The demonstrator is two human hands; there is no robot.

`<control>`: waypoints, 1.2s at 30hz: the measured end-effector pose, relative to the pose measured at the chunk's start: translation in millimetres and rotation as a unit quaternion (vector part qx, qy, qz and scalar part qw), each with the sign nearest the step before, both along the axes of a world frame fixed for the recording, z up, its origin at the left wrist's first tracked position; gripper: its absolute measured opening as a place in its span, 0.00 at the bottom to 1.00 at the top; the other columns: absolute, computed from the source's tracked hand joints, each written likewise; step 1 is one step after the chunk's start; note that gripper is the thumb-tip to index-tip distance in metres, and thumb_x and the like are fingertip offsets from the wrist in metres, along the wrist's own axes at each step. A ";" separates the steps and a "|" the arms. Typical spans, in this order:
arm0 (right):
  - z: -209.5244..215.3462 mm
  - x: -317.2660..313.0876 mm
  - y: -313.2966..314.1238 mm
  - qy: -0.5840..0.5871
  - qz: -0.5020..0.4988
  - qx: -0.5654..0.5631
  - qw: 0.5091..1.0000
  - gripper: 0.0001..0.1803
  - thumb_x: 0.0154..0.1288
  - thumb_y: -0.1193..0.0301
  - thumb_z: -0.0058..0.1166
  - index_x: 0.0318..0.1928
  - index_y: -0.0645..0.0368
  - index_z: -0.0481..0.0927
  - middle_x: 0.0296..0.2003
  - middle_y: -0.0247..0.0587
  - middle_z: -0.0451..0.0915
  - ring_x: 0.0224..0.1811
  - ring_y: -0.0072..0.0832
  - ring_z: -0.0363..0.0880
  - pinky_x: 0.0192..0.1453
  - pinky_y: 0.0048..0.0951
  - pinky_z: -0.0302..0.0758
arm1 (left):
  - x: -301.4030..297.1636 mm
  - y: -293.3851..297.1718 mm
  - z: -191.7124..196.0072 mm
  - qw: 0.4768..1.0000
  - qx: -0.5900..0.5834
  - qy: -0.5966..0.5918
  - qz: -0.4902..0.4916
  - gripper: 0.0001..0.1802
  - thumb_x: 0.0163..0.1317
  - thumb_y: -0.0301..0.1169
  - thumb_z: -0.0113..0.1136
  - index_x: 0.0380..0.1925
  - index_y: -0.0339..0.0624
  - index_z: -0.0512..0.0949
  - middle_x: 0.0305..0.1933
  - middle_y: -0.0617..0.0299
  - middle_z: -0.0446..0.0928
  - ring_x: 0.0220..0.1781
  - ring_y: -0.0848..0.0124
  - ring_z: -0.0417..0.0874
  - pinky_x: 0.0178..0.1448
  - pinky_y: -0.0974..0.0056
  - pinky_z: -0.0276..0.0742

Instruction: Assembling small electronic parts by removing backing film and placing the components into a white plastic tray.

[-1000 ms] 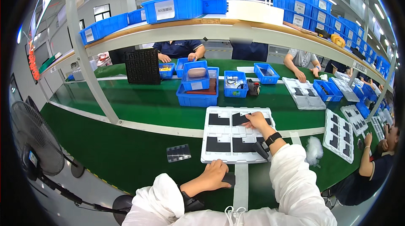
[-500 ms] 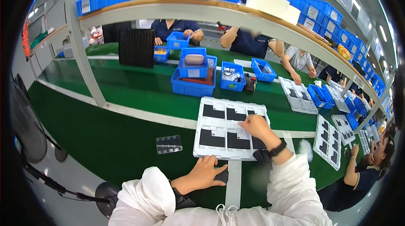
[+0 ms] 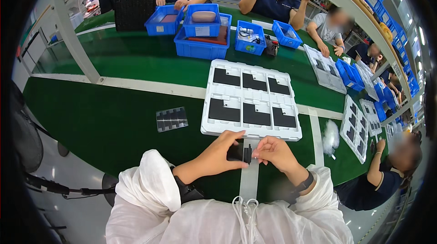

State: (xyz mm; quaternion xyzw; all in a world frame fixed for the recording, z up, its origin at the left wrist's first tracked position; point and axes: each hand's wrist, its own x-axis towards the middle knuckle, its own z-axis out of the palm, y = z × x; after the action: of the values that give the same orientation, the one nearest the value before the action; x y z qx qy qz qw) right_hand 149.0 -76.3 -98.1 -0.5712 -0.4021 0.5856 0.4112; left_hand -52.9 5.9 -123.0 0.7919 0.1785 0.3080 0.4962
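Observation:
My left hand holds a flat black piece between thumb and fingers, off the near edge of the tray. A narrow dark strip stands along the right side of that piece. Facing it, my right hand is closed in a pinch, its fingertips close to the strip; a tiny pale thing shows there, too small to name. Just beyond both hands lies a white tray with several compartments. A black, notched flat piece rests in each compartment.
Left of the tray lies a clear sheet with dark patches. A crumpled clear plastic bag is on the right, near another white tray. Blue bins stand farther back. A shelf post rises at left. Co-workers sit across and at right.
My right hand has come back from over the tray to beside my left hand. The black piece, formerly low under my left hand, is now held up. The view has tipped downward.

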 end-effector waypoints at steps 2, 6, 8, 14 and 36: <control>3.8 2.0 -1.8 0.004 0.011 0.011 1.000 0.07 0.56 0.78 0.57 0.32 0.60 0.71 0.27 0.36 0.79 0.25 0.18 0.75 0.24 0.15 0.67 | -1.6 4.6 -3.3 0.990 -0.132 -0.013 -0.038 0.34 0.53 0.27 0.64 0.59 0.41 0.61 0.40 0.59 0.71 0.42 0.72 0.73 0.46 0.68 0.68; 6.9 -0.8 -3.9 0.031 0.014 0.041 0.999 0.08 0.56 0.78 0.58 0.32 0.60 0.71 0.28 0.37 0.79 0.27 0.17 0.76 0.27 0.16 0.69 | 0.7 1.4 -2.3 0.954 -0.285 -0.066 -0.068 0.32 0.55 0.18 0.58 0.60 0.40 0.58 0.29 0.66 0.72 0.34 0.79 0.73 0.44 0.72 0.69; 4.6 -4.1 -5.3 0.036 0.000 0.056 0.998 0.08 0.56 0.78 0.59 0.32 0.61 0.71 0.28 0.37 0.79 0.28 0.16 0.76 0.28 0.16 0.70 | 3.5 -0.8 -3.2 0.953 -0.284 -0.072 -0.075 0.33 0.55 0.18 0.59 0.60 0.40 0.58 0.30 0.66 0.72 0.35 0.79 0.73 0.44 0.71 0.68; 4.6 -16.2 -6.0 -0.023 0.019 0.069 0.997 0.14 0.54 0.77 0.61 0.30 0.61 0.66 0.29 0.40 0.79 0.32 0.17 0.77 0.34 0.17 0.73 | 4.0 -3.4 -6.0 0.960 -0.261 -0.057 -0.090 0.24 0.55 0.20 0.59 0.51 0.40 0.64 0.28 0.68 0.71 0.33 0.81 0.72 0.44 0.72 0.67; -43.9 195.4 -82.9 -0.761 -0.218 -0.028 0.610 0.13 0.56 0.68 0.56 0.28 0.68 0.73 0.33 0.56 0.73 0.33 0.50 0.75 0.36 0.44 0.72 | 15.6 -5.8 -19.4 0.987 0.116 0.114 -0.013 0.13 0.53 0.25 0.61 0.35 0.38 0.68 0.33 0.56 0.68 0.29 0.63 0.75 0.34 0.66 0.73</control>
State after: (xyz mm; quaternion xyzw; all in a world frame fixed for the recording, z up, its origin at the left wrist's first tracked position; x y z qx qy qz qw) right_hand 344.5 -159.1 -142.1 -0.8935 -0.4174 -0.1558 0.0573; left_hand -37.3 0.1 -142.4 0.8763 0.1862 0.2279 0.3815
